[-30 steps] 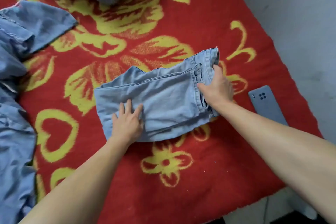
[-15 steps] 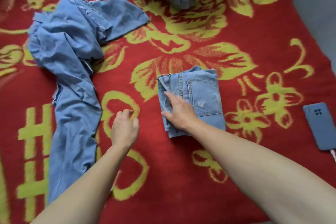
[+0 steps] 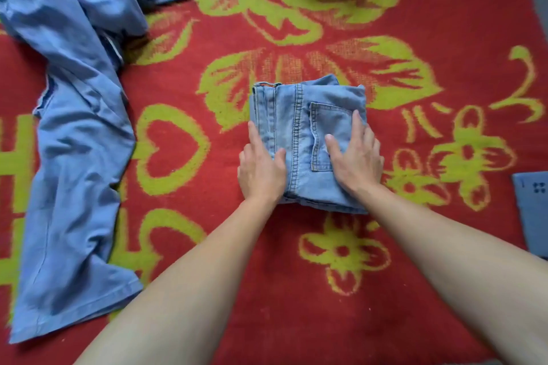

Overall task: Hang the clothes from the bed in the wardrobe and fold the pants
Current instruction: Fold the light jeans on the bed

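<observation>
Denim, light blue and folded into a compact square, sits near the middle of the red blanket (image 3: 267, 275) with its yellow-green flower pattern; these folded jeans (image 3: 299, 127) show a back pocket (image 3: 326, 133) facing up. From the head view, both hands press flat on the bundle. The left hand (image 3: 261, 169) lies open over the near left edge, fingers extended along the waistband side, gripping nothing. The right hand (image 3: 355, 160) is spread open, palm down, across the pocket, also closed around nothing. One second pair of pants (image 3: 74, 127), a smoother blue, lies unfolded and rumpled well to the left, running from the far edge toward the near left corner. One blue phone (image 3: 533, 213) rests face down at the right edge, apart from the jeans.
</observation>
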Demonstrator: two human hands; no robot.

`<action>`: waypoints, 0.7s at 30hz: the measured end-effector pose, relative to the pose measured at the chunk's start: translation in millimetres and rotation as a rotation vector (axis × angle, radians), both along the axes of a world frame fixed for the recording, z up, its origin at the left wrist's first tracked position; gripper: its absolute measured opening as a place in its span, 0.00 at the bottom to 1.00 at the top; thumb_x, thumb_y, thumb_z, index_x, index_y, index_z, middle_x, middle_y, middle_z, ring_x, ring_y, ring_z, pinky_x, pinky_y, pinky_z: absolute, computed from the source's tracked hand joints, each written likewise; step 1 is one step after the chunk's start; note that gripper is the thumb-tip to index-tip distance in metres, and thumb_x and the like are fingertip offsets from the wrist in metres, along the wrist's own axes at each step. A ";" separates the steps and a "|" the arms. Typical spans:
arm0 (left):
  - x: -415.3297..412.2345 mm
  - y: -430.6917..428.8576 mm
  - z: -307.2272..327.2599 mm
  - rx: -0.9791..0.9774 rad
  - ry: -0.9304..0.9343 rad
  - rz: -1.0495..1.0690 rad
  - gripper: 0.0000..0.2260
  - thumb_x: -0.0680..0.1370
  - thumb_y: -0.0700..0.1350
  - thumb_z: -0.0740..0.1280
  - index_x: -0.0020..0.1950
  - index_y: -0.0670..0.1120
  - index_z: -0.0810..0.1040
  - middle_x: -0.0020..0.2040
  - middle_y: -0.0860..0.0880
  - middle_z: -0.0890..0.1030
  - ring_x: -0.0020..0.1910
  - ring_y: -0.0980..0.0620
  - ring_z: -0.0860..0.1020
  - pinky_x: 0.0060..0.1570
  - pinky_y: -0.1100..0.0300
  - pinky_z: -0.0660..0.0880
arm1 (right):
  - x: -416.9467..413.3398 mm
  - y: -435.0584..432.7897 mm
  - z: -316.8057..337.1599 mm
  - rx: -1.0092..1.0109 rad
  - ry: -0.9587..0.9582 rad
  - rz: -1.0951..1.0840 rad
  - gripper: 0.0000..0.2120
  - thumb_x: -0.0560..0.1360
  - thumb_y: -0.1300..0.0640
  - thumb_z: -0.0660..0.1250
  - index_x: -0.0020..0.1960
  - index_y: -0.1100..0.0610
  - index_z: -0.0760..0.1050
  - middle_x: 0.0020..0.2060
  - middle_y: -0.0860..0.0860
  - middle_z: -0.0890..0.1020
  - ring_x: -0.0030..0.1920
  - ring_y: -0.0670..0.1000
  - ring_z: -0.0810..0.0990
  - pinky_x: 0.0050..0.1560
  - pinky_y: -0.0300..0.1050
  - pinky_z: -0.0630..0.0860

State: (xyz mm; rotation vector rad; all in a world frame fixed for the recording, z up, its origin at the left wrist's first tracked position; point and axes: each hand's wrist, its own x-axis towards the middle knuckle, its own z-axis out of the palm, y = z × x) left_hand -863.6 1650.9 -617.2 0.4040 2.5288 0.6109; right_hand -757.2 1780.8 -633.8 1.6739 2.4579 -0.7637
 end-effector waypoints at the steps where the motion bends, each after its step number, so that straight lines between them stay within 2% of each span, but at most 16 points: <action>1: 3.4 -0.5 4.1 0.048 -0.006 0.016 0.36 0.79 0.50 0.64 0.79 0.49 0.46 0.68 0.41 0.71 0.67 0.40 0.69 0.62 0.46 0.67 | 0.5 -2.8 2.1 0.002 0.035 -0.010 0.36 0.78 0.37 0.58 0.79 0.47 0.49 0.74 0.58 0.62 0.71 0.61 0.65 0.65 0.58 0.66; 5: 19.1 -14.4 36.6 0.071 0.025 0.021 0.36 0.76 0.44 0.66 0.79 0.52 0.48 0.63 0.40 0.75 0.59 0.36 0.75 0.55 0.46 0.71 | 13.8 -13.3 38.5 -0.053 0.126 0.046 0.34 0.76 0.42 0.64 0.78 0.46 0.54 0.64 0.58 0.71 0.59 0.64 0.76 0.55 0.54 0.72; 9: 68.7 -63.2 88.3 -0.046 0.104 0.001 0.30 0.79 0.45 0.62 0.78 0.57 0.53 0.55 0.42 0.72 0.52 0.37 0.76 0.51 0.45 0.71 | 38.3 -51.3 94.7 -0.061 0.097 0.245 0.33 0.77 0.44 0.64 0.78 0.46 0.55 0.61 0.58 0.71 0.58 0.63 0.76 0.52 0.53 0.73; 15: 149.9 -189.4 151.0 -0.198 0.118 0.253 0.22 0.80 0.47 0.61 0.75 0.53 0.64 0.56 0.42 0.72 0.48 0.37 0.78 0.50 0.47 0.73 | 69.6 -157.1 165.7 -0.121 0.098 0.580 0.33 0.77 0.43 0.64 0.78 0.44 0.55 0.61 0.55 0.70 0.59 0.60 0.75 0.51 0.54 0.75; 19: 201.9 -285.3 160.5 -0.257 0.167 0.449 0.20 0.77 0.43 0.66 0.70 0.49 0.72 0.52 0.40 0.74 0.43 0.36 0.79 0.45 0.46 0.76 | 87.7 -252.2 180.2 -0.156 0.089 0.859 0.34 0.77 0.45 0.65 0.78 0.48 0.56 0.60 0.55 0.70 0.59 0.60 0.74 0.48 0.55 0.76; 21: 228.3 -335.8 159.1 -0.266 0.153 0.557 0.19 0.76 0.41 0.67 0.68 0.47 0.74 0.52 0.40 0.74 0.44 0.36 0.78 0.46 0.46 0.75 | 99.5 -303.9 178.9 -0.183 0.097 0.990 0.34 0.76 0.46 0.66 0.78 0.49 0.57 0.61 0.55 0.70 0.60 0.60 0.72 0.48 0.55 0.76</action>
